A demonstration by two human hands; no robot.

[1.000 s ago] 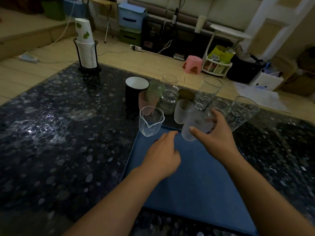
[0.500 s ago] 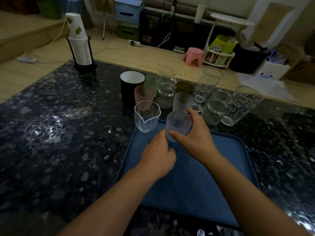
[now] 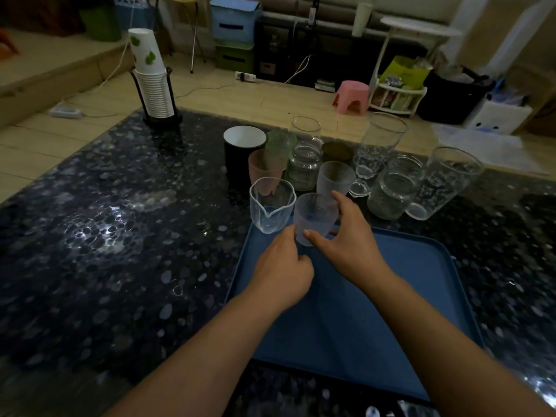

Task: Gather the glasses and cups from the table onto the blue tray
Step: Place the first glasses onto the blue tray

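Note:
The blue tray (image 3: 406, 296) lies on the dark speckled table in front of me. My right hand (image 3: 346, 251) grips a small frosted cup (image 3: 314, 216) at the tray's far left corner, thumb and fingers round its sides. My left hand (image 3: 282, 272) rests loosely curled just left of it, over the tray, holding nothing. A clear spouted glass (image 3: 270, 206) stands beside the cup at the tray's far edge. Behind them cluster a second frosted cup (image 3: 335, 179), a pink cup (image 3: 264, 170), a black mug (image 3: 242, 152), glass jars and tall glasses (image 3: 445, 182).
A stack of paper cups in a black holder (image 3: 155, 82) stands at the table's far left corner. Beyond the table lie wooden floor, a pink stool (image 3: 352, 96), storage boxes and a white rack. The table's left half bears only light reflections.
My right hand has brought the frosted cup from among the tall glasses leftward and down to the tray's far left corner. My left hand stayed close beside it.

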